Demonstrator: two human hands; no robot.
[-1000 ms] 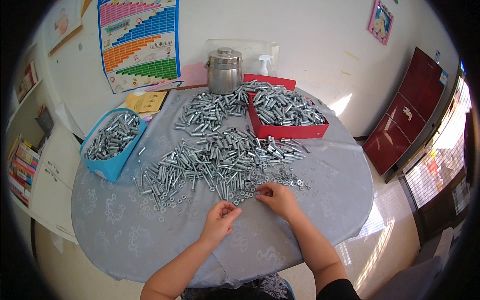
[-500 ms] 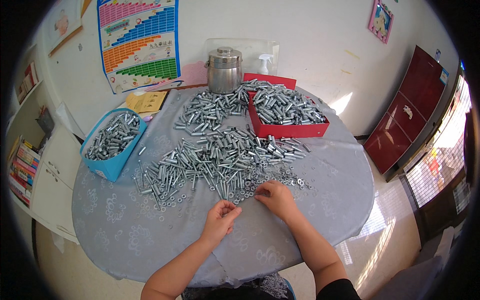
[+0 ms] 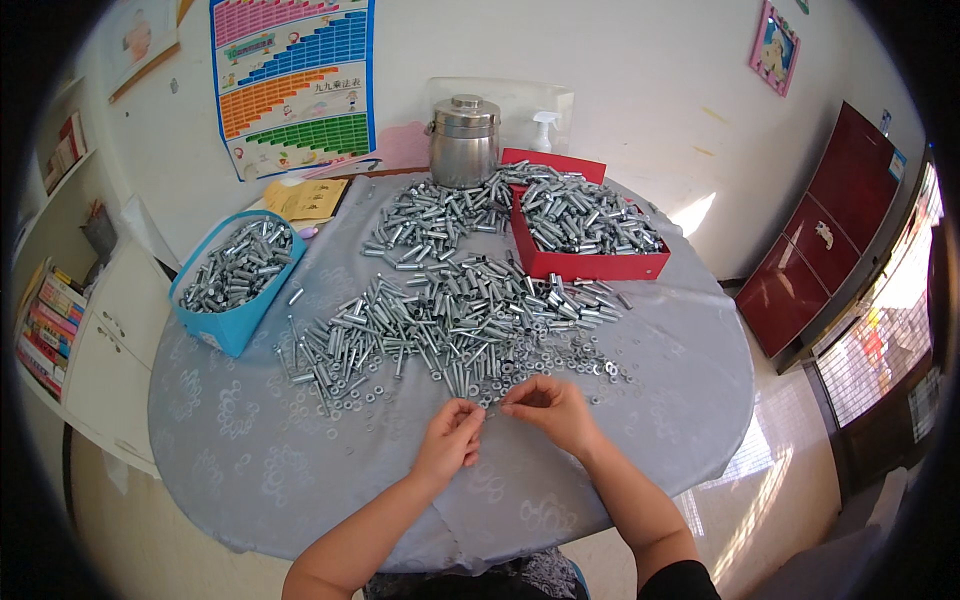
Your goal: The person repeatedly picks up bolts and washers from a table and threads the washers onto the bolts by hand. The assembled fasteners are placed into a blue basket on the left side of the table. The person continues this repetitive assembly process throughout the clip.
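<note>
1. A person's left hand (image 3: 449, 437) and right hand (image 3: 550, 412) meet at the near edge of a spread of metal fasteners (image 3: 440, 310), with fingers drawn together at the tips on both sides; any part between them is too small to tell.

2. The handwork appears unfinished, judging by the quantity lying loose: bolts and sleeve-like pieces sprawl across the middle, with washers (image 3: 575, 350) scattered toward the right hand.

3. Already contained are the similar metal pieces filling a blue bin (image 3: 230, 330) at left and heaped in a red box (image 3: 590, 266) at back right. A rear heap (image 3: 430, 220) lies outside, beside the box. How many pieces are finished cannot be told.

4. A grey patterned cloth covers the rounded worktop (image 3: 350, 510), where a steel canister (image 3: 465, 150) stands at the back and a yellow booklet (image 3: 315, 197) lies near the bin.

5. Beyond, a colourful chart (image 3: 300, 90) and a pink-framed picture (image 3: 775, 48) hang on a pale wall. Books line a shelf at left; a dark red cabinet (image 3: 800, 240) stands at right, and sunlight streaks the glossy floor (image 3: 760, 520).
</note>
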